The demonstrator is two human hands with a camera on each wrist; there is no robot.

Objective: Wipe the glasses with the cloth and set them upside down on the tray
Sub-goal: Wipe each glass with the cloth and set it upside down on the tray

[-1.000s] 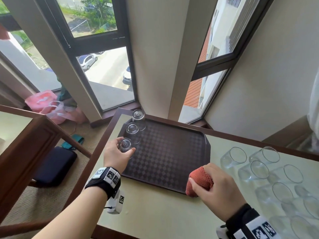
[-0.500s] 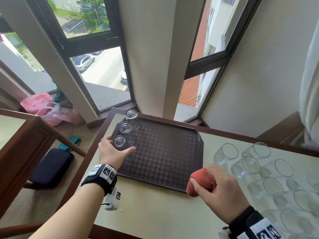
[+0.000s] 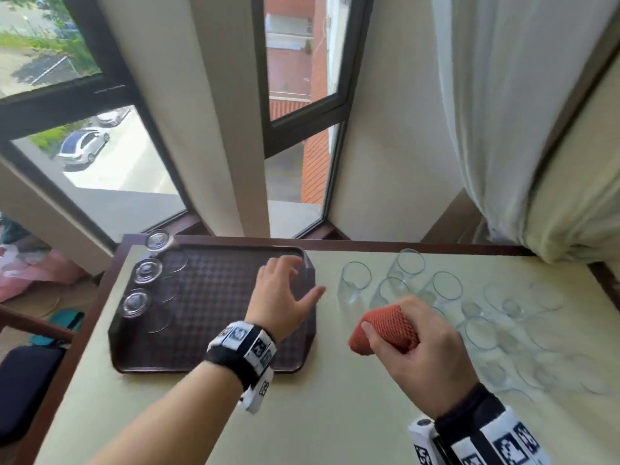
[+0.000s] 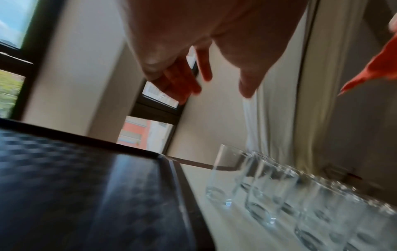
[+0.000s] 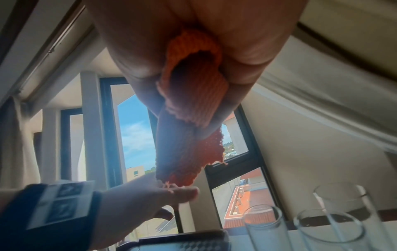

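Dark-framed windows (image 3: 295,78) (daylit), pale curtain (image 3: 503,112).

The person's left hand (image 3: 280,293) has let go of the nearest upturned clear glass (image 3: 136,303) on the dark checkered plastic tray (image 3: 214,359) and swung right across it, fingers spread, now empty above the tray's far right corner, close to the upright clear glasses (image 3: 355,281).

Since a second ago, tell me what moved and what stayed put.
The left hand let go of the nearest upturned glass and moved right across the tray, open, toward the upright glasses. The right hand still grips the cloth; three glasses stay upside down on the tray.
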